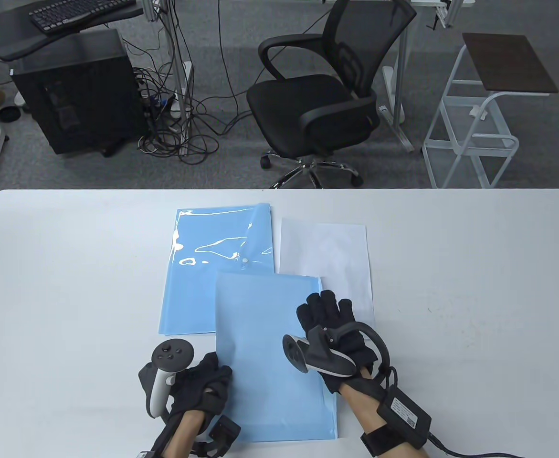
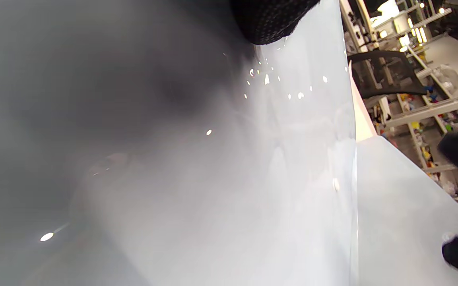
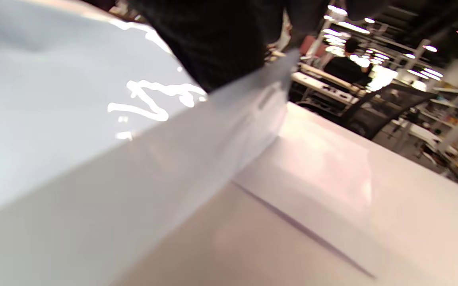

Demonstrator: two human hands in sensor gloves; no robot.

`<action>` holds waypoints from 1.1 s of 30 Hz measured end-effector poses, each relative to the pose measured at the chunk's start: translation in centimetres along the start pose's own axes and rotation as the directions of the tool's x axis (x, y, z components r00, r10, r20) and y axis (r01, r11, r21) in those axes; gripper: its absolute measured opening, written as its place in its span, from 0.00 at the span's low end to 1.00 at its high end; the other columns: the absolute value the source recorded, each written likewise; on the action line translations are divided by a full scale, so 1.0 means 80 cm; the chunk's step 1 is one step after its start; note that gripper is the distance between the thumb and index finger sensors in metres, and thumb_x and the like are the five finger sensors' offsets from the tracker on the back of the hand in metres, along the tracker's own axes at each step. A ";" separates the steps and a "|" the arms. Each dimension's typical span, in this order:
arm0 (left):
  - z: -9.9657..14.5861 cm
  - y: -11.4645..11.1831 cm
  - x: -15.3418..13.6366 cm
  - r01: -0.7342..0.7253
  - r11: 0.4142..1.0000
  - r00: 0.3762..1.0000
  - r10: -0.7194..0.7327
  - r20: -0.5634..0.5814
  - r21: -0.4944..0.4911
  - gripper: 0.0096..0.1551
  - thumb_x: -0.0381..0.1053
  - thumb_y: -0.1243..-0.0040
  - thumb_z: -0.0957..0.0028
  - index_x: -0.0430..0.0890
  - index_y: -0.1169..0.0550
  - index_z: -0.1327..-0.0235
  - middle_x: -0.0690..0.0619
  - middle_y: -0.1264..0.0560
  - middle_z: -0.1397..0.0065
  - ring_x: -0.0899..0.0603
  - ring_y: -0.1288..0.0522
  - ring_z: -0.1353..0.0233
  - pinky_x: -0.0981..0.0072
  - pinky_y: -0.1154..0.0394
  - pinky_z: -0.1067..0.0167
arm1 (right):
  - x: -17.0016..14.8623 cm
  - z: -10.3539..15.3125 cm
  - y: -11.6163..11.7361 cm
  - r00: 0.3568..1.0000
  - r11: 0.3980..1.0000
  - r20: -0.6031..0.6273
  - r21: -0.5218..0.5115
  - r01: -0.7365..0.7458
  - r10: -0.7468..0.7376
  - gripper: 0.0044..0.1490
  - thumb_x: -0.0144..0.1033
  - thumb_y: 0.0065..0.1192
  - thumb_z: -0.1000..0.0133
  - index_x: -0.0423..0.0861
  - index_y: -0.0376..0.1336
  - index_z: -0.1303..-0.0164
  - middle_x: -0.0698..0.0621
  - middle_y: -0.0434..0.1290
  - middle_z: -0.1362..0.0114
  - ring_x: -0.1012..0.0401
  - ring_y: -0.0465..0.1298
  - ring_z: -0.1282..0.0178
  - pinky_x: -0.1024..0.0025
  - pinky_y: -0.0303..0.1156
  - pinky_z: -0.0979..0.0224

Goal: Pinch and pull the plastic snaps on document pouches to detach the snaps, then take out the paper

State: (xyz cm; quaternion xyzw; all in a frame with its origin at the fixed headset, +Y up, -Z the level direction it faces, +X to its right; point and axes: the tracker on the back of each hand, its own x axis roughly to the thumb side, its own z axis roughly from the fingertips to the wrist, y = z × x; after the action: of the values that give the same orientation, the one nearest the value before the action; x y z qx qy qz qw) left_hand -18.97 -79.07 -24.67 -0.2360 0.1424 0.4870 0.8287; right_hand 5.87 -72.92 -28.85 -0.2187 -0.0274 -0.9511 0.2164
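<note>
a: where are the hands?

b: left hand [image 1: 203, 381] pinches the near pouch [image 1: 269, 353] at its left edge; right hand [image 1: 336, 334] lies curled over its right edge, seemingly gripping, though i can't tell how firmly.

a: how does it lie?

b: long axis running away from the person, right between both hands. beyond lie a second pouch [image 1: 212, 257], snap [image 1: 244, 260] showing, and a paper sheet [image 1: 327, 257] nearer the right hand.

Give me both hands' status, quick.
Left hand: grips the near blue pouch's left edge.
Right hand: holds that pouch's right edge, fingers curled over it.
</note>
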 end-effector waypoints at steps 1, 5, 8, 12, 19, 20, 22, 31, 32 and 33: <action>0.000 0.000 0.000 -0.002 1.000 1.000 0.002 0.000 0.000 0.27 0.44 0.46 0.38 0.40 0.34 0.27 0.53 0.20 0.34 0.47 0.12 0.48 0.62 0.14 0.52 | 0.005 0.003 0.003 0.997 0.999 0.058 -0.012 -0.050 0.051 0.51 0.27 0.80 0.49 0.52 0.53 0.18 0.47 0.56 0.09 0.46 0.56 0.11 0.43 0.56 0.14; 0.001 0.000 0.000 -0.006 1.000 1.000 0.006 -0.002 0.001 0.27 0.44 0.46 0.38 0.40 0.35 0.27 0.53 0.20 0.34 0.47 0.12 0.48 0.62 0.14 0.52 | 0.023 0.013 0.013 0.976 0.992 0.181 -0.024 -0.120 0.123 0.45 0.24 0.81 0.52 0.56 0.62 0.26 0.53 0.67 0.15 0.51 0.68 0.15 0.52 0.67 0.17; 0.000 0.000 -0.001 -0.004 1.000 1.000 0.004 -0.001 0.003 0.27 0.44 0.46 0.37 0.40 0.35 0.26 0.53 0.20 0.34 0.47 0.12 0.48 0.62 0.14 0.52 | 0.027 0.016 0.015 0.982 1.000 0.185 -0.009 -0.025 0.026 0.38 0.24 0.79 0.51 0.56 0.66 0.30 0.52 0.73 0.19 0.51 0.74 0.20 0.53 0.73 0.21; 0.001 0.000 -0.001 -0.004 1.000 1.000 0.004 -0.001 0.004 0.27 0.44 0.46 0.37 0.40 0.35 0.26 0.53 0.20 0.34 0.47 0.12 0.48 0.62 0.14 0.51 | 0.008 0.015 0.010 0.953 0.955 0.076 0.073 0.288 -0.293 0.35 0.31 0.74 0.46 0.46 0.64 0.26 0.40 0.73 0.21 0.42 0.76 0.25 0.45 0.79 0.30; 0.001 0.000 -0.001 -0.009 1.000 1.000 0.009 -0.002 0.002 0.27 0.44 0.46 0.37 0.40 0.35 0.26 0.53 0.20 0.34 0.47 0.12 0.48 0.62 0.14 0.51 | -0.031 0.021 0.013 0.801 0.801 -0.095 0.043 0.597 -0.592 0.37 0.31 0.69 0.42 0.36 0.61 0.23 0.31 0.72 0.23 0.36 0.78 0.32 0.41 0.81 0.38; 0.001 0.000 -0.001 -0.010 1.000 1.000 0.010 -0.003 0.002 0.27 0.44 0.46 0.37 0.40 0.35 0.26 0.53 0.20 0.34 0.47 0.12 0.48 0.62 0.14 0.51 | -0.034 0.021 0.017 0.759 0.760 -0.112 0.042 0.648 -0.641 0.37 0.30 0.68 0.42 0.35 0.60 0.23 0.30 0.72 0.23 0.35 0.78 0.32 0.41 0.81 0.39; 0.001 0.000 -0.001 -0.012 1.000 1.000 0.012 -0.003 0.002 0.27 0.44 0.46 0.37 0.40 0.35 0.26 0.53 0.20 0.34 0.47 0.12 0.48 0.62 0.14 0.51 | -0.038 0.021 0.028 0.691 0.693 -0.128 0.036 0.720 -0.711 0.37 0.29 0.67 0.41 0.33 0.60 0.23 0.28 0.72 0.24 0.34 0.78 0.34 0.41 0.82 0.40; 0.002 0.001 -0.003 -0.058 0.998 0.998 0.058 -0.004 -0.005 0.27 0.44 0.46 0.37 0.40 0.35 0.26 0.52 0.21 0.34 0.45 0.12 0.47 0.60 0.14 0.51 | -0.049 0.017 0.063 0.584 0.591 -0.191 0.020 0.806 -0.789 0.35 0.26 0.64 0.41 0.31 0.59 0.23 0.28 0.72 0.25 0.35 0.79 0.35 0.42 0.83 0.43; 0.002 0.001 -0.004 -0.080 0.997 0.997 0.080 -0.004 -0.015 0.27 0.43 0.46 0.37 0.40 0.35 0.26 0.51 0.21 0.34 0.45 0.13 0.47 0.59 0.15 0.51 | -0.050 0.017 0.065 0.585 0.594 -0.192 0.007 0.804 -0.788 0.35 0.26 0.64 0.41 0.32 0.60 0.23 0.29 0.72 0.25 0.35 0.79 0.35 0.43 0.84 0.43; 0.002 0.002 -0.005 -0.107 0.994 0.994 0.107 -0.003 -0.026 0.27 0.43 0.46 0.37 0.40 0.35 0.26 0.51 0.21 0.33 0.44 0.13 0.45 0.58 0.15 0.50 | -0.050 0.018 0.066 0.586 0.597 -0.190 -0.001 0.802 -0.788 0.35 0.26 0.65 0.41 0.32 0.60 0.23 0.29 0.73 0.25 0.36 0.79 0.36 0.43 0.84 0.44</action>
State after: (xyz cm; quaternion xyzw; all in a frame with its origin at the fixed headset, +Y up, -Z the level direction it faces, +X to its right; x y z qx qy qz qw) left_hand -19.29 -79.21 -24.40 -0.2393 0.1494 0.5322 0.7982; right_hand 11.94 -75.86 -29.52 -0.0916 -0.1442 -0.9602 -0.2208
